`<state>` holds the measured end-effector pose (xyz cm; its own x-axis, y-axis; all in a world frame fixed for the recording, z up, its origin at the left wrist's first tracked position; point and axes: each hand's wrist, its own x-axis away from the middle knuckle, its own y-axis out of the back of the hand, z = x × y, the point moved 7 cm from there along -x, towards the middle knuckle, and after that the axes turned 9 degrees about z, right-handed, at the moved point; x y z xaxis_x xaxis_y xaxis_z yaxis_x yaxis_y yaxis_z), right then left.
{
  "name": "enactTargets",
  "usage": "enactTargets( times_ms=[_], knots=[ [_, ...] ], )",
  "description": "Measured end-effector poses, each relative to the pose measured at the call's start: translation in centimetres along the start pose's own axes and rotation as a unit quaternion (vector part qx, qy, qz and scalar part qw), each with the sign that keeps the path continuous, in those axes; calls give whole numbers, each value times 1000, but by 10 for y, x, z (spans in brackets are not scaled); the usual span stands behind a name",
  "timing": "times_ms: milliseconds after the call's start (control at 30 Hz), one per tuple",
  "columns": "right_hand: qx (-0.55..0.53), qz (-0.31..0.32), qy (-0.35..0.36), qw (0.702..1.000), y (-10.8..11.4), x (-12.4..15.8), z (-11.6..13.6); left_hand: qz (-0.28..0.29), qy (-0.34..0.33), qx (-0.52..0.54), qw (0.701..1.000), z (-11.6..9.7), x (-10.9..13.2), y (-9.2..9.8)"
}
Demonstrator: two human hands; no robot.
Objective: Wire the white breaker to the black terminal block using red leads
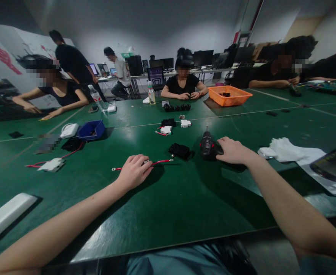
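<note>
My left hand (135, 170) is closed over a small part, mostly hidden under the fingers, on the green table (162, 206). A red wire (162, 162) with metal ring ends sticks out on both sides of that hand. To the right, my right hand (233, 150) is wrapped round the handle of a black power drill (207, 147), which lies on the table with its bit pointing away from me. Between the hands sits a black part (180, 150). Farther off are white modules (166, 130), one with a red wire, and a black block (168, 122).
At the left are a blue bin (91, 130), a white module with red wires (52, 164) and a long white object (8, 214). An orange basket (229, 96) stands far right of centre. White cloth (285, 149) and paper lie right. Several people sit around the table.
</note>
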<state>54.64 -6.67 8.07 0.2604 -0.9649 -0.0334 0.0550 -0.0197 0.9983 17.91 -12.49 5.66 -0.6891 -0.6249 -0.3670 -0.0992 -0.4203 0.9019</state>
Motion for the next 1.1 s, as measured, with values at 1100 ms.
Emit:
enactTargets(
  times_ms=[1100],
  knots=[
    [-24,-136,309,941,-14,14,133,2,0,9,1000,3,4,-4]
  ],
)
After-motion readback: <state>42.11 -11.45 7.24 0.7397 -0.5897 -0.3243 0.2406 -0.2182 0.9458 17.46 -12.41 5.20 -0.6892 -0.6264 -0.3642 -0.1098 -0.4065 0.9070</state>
